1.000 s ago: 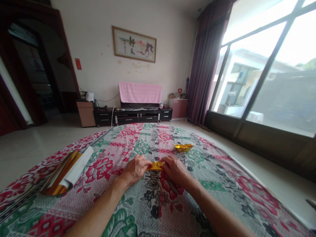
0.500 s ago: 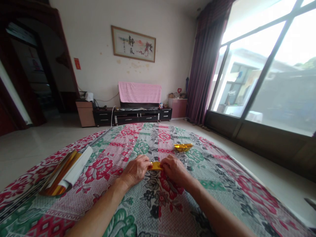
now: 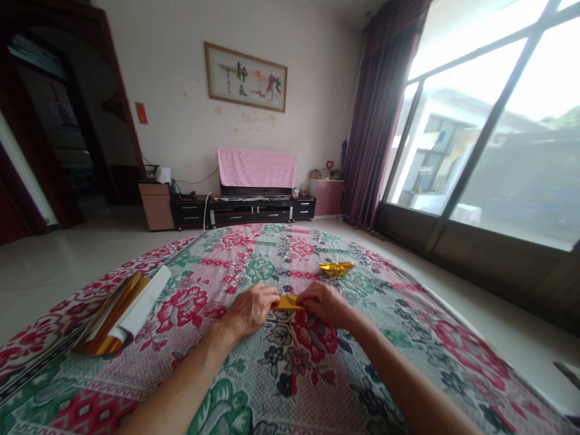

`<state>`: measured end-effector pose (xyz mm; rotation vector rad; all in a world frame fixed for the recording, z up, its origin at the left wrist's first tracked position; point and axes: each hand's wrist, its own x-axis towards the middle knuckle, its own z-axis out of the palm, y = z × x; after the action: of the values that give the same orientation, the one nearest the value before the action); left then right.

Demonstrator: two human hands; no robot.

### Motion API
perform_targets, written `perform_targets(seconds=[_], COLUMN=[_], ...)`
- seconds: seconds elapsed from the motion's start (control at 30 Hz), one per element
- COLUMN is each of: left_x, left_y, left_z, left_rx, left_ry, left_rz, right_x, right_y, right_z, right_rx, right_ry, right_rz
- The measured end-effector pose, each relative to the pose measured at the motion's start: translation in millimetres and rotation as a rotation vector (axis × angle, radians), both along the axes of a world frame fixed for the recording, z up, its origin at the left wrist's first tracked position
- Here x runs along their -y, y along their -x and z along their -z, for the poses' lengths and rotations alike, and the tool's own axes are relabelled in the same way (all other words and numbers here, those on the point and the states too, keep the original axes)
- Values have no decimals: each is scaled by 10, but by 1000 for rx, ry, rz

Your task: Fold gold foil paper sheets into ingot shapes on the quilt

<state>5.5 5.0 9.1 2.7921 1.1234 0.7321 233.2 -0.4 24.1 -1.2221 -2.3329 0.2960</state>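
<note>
A narrow folded strip of gold foil paper stretches between my two hands, low over the flowered tablecloth. My left hand is closed, pinching the strip's left end. At the right end, my right hand pinches it between thumb and fingers. Beyond my right hand lies a folded gold paper boat shape, touched by neither hand. To the left, a loosely curled stack of gold and white paper sheets rests on the cloth.
The cloth covers a round-edged table. Past its far edge stand a low black cabinet and a television under a pink cloth. Large windows and a purple curtain are on the right, a dark doorway on the left.
My right hand has shifted slightly to the right along the strip, so more gold shows between my hands. My left hand keeps its pinch. The boat shape and stack stay put.
</note>
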Motion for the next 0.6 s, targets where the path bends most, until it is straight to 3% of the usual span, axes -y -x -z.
perform_targets(seconds=[0.4,0.6], left_x=[-62,-106], left_y=[24,42], left_z=[99,148], left_rx=[84,101], left_ry=[-29,-37], left_rz=[-13,-1], right_x=[0,90], right_y=[-81,84], right_z=[63,110], right_rx=[-30,-29], right_ry=[-56,-138], right_rz=[-42,120])
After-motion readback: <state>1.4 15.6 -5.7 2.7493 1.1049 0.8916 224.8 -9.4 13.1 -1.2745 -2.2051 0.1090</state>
